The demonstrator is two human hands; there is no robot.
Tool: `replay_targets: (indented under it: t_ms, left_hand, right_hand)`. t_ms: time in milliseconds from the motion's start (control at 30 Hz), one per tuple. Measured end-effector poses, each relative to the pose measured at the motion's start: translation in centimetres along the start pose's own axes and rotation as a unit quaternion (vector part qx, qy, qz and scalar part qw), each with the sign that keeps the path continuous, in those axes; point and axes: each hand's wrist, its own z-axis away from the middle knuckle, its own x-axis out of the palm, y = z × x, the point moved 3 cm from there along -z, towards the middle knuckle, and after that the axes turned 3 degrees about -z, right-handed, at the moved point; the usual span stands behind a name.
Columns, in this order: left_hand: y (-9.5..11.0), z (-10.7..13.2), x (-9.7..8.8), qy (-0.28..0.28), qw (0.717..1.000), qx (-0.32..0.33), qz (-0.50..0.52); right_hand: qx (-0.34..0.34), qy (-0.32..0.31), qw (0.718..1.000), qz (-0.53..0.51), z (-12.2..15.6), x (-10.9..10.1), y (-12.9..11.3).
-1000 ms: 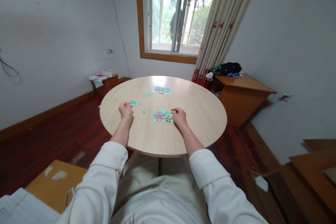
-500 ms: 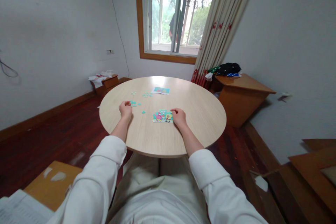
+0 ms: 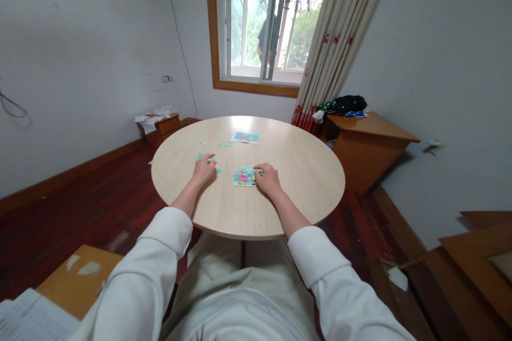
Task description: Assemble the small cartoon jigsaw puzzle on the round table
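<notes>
A partly built cartoon jigsaw puzzle [image 3: 244,176] lies on the round light-wood table [image 3: 304,170] in front of me. My right hand [image 3: 267,178] rests on the puzzle's right part, fingers curled down onto it. My left hand [image 3: 204,167] lies on the table among loose teal puzzle pieces [image 3: 199,155], fingers bent over them; what they pinch, if anything, is too small to make out. More loose pieces [image 3: 224,144] lie farther back, and a picture card [image 3: 245,138] sits near the table's far side.
A wooden side cabinet [image 3: 372,144] with dark cloth on it stands at the right by the curtain. A low cabinet [image 3: 166,123] with papers stands by the left wall. A cardboard box [image 3: 76,282] lies at my lower left. A person stands outside the window.
My left hand has moved right, toward the puzzle, across the loose pieces. My right hand has shifted left onto the puzzle's right part.
</notes>
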Motion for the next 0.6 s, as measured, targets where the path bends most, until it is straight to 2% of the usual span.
replay_targets:
  t_ms: [100,200,367,600]
  left_hand:
    - [0.3,0.2,0.3,-0.025,0.999,0.029,-0.037]
    - [0.4,0.4,0.7,-0.038,0.995,0.062,-0.072]
    - [0.1,0.4,1.2,-0.044,0.983,0.121,-0.13]
    - [-0.4,0.2,1.5,-0.034,0.982,0.105,-0.154]
  right_hand:
    - [-0.064,-0.055,0.995,0.055,0.5,0.1,-1.3]
    - [-0.096,-0.114,0.984,0.097,0.9,0.3,-2.0]
    - [-0.075,-0.199,0.968,0.137,1.1,0.7,-2.2]
    - [-0.051,-0.244,0.955,0.159,0.8,0.8,-2.2]
